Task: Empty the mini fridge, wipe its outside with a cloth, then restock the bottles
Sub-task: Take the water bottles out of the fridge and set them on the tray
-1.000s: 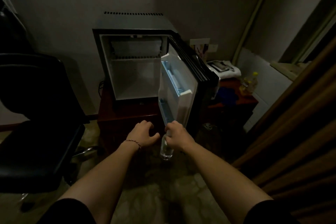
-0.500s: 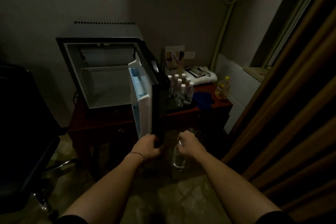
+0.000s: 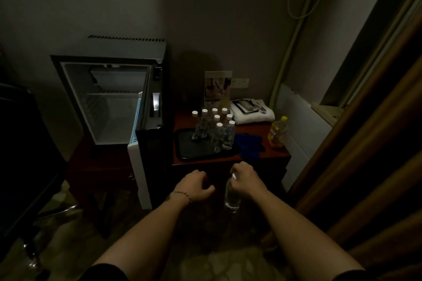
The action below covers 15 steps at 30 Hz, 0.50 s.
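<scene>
Since a second ago the left hand (image 3: 196, 186) has let go of the fridge door (image 3: 146, 141), now swung wide open, and the right hand (image 3: 247, 180) has carried the clear bottle (image 3: 231, 196) rightward, toward the bottle tray (image 3: 191, 153) at its 11 o'clock.

The mini fridge (image 3: 107, 100) stands open on a dark wooden table (image 3: 262, 155), its door (image 3: 148, 143) swung wide. Right of the fridge, capped bottles (image 3: 215, 129) cluster on a black tray (image 3: 189, 150), a blue cloth (image 3: 249, 145) beside them. Below the tray, the right hand (image 3: 247, 180) grips a clear bottle (image 3: 231, 197) by its neck; the left hand (image 3: 195, 186) hangs loosely curled, holding nothing.
</scene>
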### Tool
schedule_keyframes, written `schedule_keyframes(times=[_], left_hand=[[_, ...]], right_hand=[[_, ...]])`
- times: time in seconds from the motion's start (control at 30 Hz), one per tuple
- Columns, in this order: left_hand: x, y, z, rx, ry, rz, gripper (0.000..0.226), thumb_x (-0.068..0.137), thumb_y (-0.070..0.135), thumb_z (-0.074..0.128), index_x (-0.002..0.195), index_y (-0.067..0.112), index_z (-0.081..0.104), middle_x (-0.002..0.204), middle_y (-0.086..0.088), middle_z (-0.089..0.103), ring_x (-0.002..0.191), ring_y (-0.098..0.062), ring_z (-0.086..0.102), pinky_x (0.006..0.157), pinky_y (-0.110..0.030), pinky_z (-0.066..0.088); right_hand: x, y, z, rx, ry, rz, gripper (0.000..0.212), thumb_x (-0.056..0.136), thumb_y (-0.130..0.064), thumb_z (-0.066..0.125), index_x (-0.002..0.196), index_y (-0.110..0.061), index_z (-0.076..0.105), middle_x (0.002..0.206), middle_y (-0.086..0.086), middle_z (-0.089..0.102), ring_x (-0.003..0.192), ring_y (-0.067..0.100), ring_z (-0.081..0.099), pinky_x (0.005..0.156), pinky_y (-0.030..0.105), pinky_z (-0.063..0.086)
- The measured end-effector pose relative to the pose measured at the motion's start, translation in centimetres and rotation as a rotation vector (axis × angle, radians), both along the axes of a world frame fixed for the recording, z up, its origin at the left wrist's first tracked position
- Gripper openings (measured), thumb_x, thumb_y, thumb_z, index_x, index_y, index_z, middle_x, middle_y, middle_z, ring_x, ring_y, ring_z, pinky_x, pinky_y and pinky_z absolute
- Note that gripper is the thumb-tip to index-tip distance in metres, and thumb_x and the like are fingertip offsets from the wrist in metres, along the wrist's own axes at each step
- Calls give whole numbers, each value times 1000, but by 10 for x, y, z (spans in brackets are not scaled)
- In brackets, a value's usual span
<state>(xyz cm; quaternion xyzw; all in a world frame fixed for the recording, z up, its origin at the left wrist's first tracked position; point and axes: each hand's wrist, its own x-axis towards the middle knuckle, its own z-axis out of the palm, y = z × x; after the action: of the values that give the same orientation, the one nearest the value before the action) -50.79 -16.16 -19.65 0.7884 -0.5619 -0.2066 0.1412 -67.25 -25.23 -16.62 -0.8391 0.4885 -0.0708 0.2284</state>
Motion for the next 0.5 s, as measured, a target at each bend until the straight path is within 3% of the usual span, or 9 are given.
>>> schedule_keyframes(times=[0.33,0.5], left_hand=[[42,-160,3,-22,-31,29,41,86,52,59,111,20,54,116,-5,53,104,-22,54,90,-39,50],[75,-213,8,-19,-13,119,48,84,51,57,122,23,54,122,-5,53,110,-24,53,94,-43,50]], right_hand=[[44,-125,12,-33,17,112,20,87,-19,64,107,-16,64,114,4,52,104,24,57,86,35,52],[81,-178,18,-34,15,196,15,85,-23,64,99,-17,66,111,4,56,99,23,60,84,39,55]])
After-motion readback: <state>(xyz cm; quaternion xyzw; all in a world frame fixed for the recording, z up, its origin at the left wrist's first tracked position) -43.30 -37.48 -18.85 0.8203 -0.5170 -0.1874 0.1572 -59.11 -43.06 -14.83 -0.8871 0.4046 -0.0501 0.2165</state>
